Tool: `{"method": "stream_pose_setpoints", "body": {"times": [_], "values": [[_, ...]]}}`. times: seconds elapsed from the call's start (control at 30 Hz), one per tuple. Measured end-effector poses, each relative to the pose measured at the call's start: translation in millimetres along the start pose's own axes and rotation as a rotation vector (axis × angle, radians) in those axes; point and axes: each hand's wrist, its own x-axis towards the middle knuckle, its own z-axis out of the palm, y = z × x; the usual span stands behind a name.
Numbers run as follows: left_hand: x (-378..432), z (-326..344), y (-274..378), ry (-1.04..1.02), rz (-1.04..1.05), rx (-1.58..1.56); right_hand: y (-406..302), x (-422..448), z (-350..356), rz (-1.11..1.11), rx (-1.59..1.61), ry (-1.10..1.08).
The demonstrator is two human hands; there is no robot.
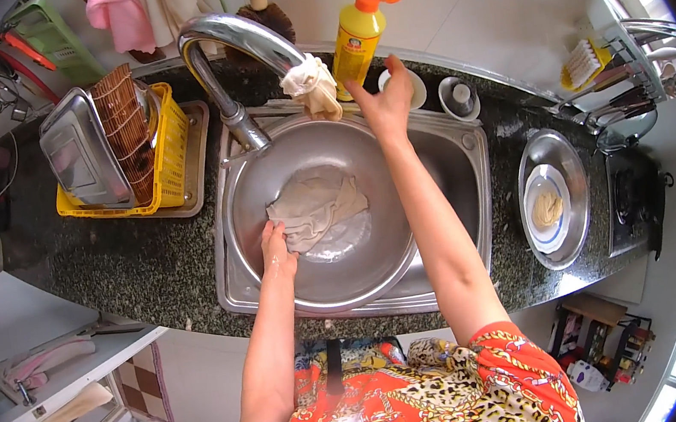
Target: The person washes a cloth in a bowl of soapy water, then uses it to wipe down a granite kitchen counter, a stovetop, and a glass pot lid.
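Note:
A pale wet cloth (312,208) lies in a large steel basin (379,270) set over the sink, with a little water beside it. My left hand (277,248) grips the cloth's lower left edge. My right hand (387,100) reaches over the basin's far rim, fingers apart and holding nothing, just right of a yellow squeeze bottle (357,46) whose orange cap is flipped up. Behind its fingers is a small white bowl (415,91). The chrome faucet (235,31) arches above the basin, a cloth (312,85) tied round its spout.
On the left, a yellow basket (169,163) holds a steel tray and a bamboo mat. A small dish (458,100) stands behind the sink (480,171). To the right, a steel bowl (581,209) holds a plate with pale food, near a stove (635,201).

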Motion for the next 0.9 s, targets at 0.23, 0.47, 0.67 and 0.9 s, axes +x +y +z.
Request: {"method": "stream_pose_setpoints", "body": {"times": [0.23,0.47,0.67,0.9], "values": [[5.5,-4.2,-6.5,-0.012,0.014,0.010,-5.6,20.2,37.9,0.112,0.159,0.019],[12.8,-8.7,-7.4,0.046,-0.006,-0.004,-34.3,-14.8,-76.1,-0.009,0.706,0.011],[-3.2,5.9,0.1,0.056,-0.009,0.005,4.8,-64.1,-187.9,-0.289,-0.338,-0.279],[5.1,2.9,-3.5,0.002,0.051,0.046,2.2,-106.7,-237.4,-0.331,-0.795,-0.595]]}}
